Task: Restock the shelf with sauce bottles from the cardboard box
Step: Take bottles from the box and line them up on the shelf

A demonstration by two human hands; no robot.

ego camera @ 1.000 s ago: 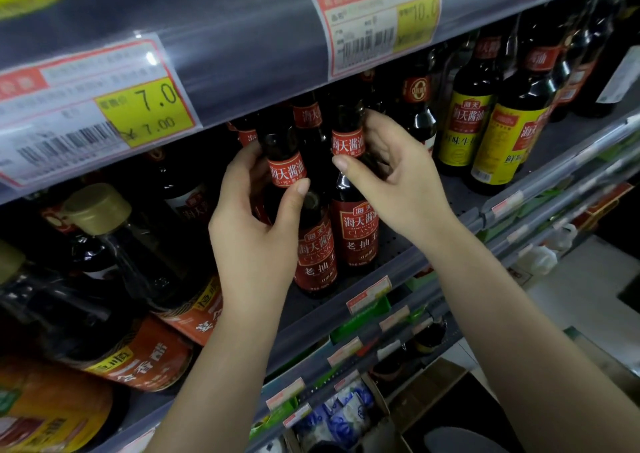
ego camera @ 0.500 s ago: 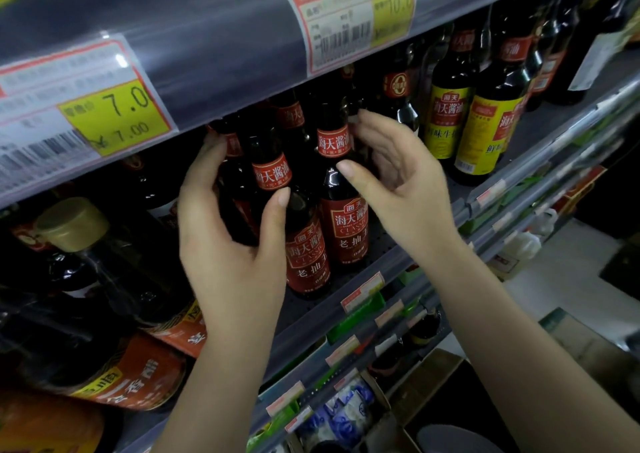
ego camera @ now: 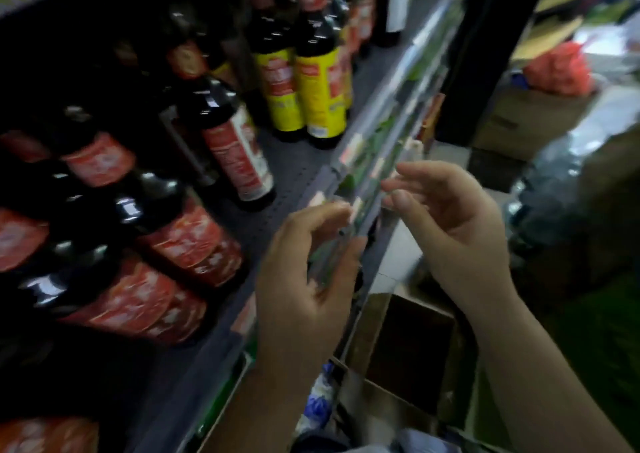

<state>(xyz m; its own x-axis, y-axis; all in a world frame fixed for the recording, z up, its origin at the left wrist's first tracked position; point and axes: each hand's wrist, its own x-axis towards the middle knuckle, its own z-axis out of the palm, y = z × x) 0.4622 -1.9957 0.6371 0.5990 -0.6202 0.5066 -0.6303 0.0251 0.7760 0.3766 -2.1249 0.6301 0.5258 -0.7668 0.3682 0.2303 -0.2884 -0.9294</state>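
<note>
The view is blurred. Dark sauce bottles with red labels (ego camera: 187, 238) stand in rows on the grey shelf (ego camera: 291, 172), one more (ego camera: 235, 151) further back. My left hand (ego camera: 304, 272) and my right hand (ego camera: 450, 231) hover in front of the shelf's front edge, fingers loosely curled, holding nothing. Below them, the open cardboard box (ego camera: 405, 345) sits on the floor with a dark inside.
Yellow-labelled bottles (ego camera: 318, 85) stand further right on the same shelf. Price-tag rails (ego camera: 391, 134) of lower shelves run down the middle. A brown carton (ego camera: 530, 117) with a red bag (ego camera: 557, 72) on it stands at the right, next to grey plastic-wrapped goods (ego camera: 554, 189).
Both hands have let go of the red-labelled bottles and pulled back from the shelf. The view has swung down and right toward the box and floor.
</note>
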